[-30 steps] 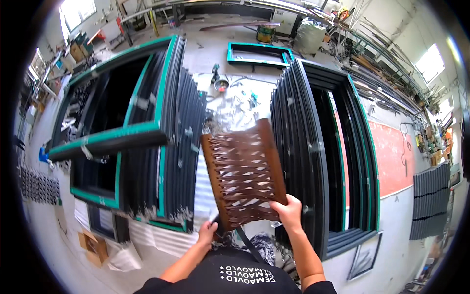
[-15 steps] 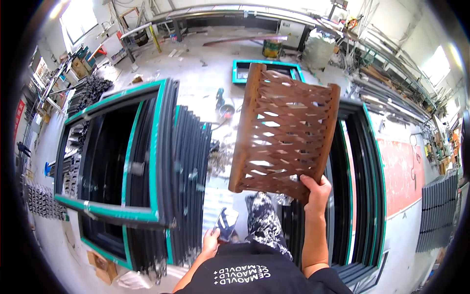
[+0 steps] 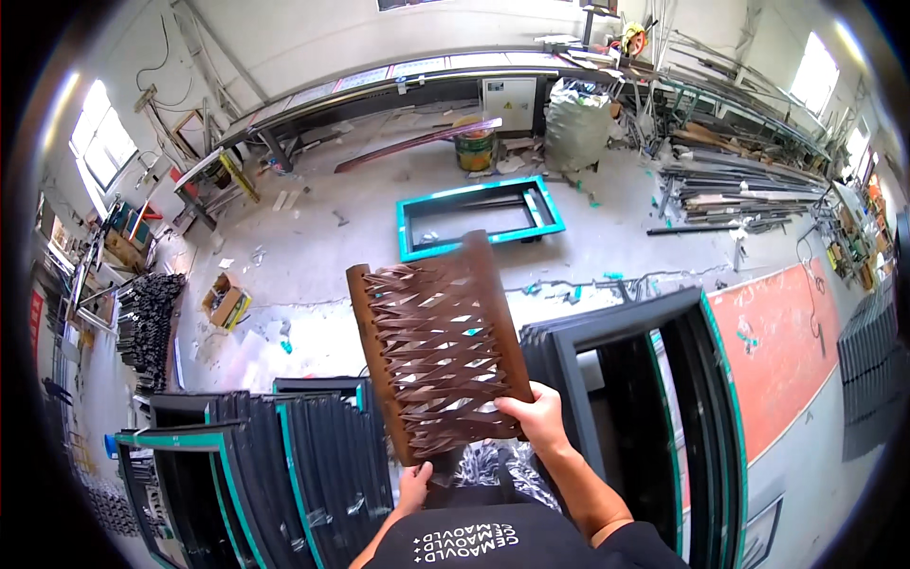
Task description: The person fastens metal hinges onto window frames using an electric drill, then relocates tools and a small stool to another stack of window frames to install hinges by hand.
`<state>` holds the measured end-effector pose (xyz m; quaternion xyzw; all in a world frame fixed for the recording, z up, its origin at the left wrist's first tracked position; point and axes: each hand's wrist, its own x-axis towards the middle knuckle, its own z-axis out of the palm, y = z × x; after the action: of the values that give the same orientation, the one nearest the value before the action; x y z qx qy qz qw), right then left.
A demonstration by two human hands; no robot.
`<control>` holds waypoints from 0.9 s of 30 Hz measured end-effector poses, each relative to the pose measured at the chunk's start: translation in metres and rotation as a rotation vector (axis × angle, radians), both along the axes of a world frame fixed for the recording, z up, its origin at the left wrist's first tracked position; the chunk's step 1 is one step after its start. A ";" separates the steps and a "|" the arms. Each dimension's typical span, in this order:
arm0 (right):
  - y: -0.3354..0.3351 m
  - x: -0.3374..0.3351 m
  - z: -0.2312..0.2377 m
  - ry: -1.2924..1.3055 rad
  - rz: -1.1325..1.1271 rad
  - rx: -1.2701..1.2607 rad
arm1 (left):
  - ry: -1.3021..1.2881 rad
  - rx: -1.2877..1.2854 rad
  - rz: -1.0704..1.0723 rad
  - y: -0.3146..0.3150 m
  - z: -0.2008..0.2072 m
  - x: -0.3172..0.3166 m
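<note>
A: Where was the brown, open lattice panel of thin crossed strips between two solid side rails (image 3: pixel 441 353) noted?

B: Just below the centre of view, held up before the black short-sleeved shirt (image 3: pixel 493 536). Its rails are tilted slightly, upper ends toward 11 o'clock.

A: And the grip?

B: At the panel's 4 o'clock, the right-hand rail is grasped near its lower end by the right hand (image 3: pixel 538 419); the thumb is laid over the near face. Between the panel's 6 and 7 o'clock, the left hand (image 3: pixel 411 490) is seen at the lower left corner, fingers curled. Whether the rail is pinched there or only touched cannot be told.

A: Surroundings, by the clock of the whole view?

B: At 12, a turquoise-edged rectangular frame (image 3: pixel 547 202) is laid on the floor, its near edge partly covered by the panel; farther off, a green, rust-stained drum (image 3: pixel 474 149). At 1, a bulging pale sack (image 3: pixel 576 130). At 3, a flat red sheet (image 3: pixel 782 327). At 4, dark grey upright frames with green edging (image 3: pixel 626 321) are stacked. Between 7 and 8, a second dark stack (image 3: pixel 341 446). At 9, an open cardboard box (image 3: pixel 226 302).
</note>
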<state>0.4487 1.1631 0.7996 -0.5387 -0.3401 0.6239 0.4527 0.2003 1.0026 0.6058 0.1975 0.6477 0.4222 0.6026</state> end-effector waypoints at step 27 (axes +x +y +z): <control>0.553 0.091 -0.233 -0.279 -1.434 -0.528 | 0.306 -0.214 -0.720 1.005 -0.162 0.095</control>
<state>0.5398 1.7162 0.5671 -0.7906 0.1979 0.1654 0.5554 0.2951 2.0080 0.4437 0.4084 0.6596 0.0800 0.6259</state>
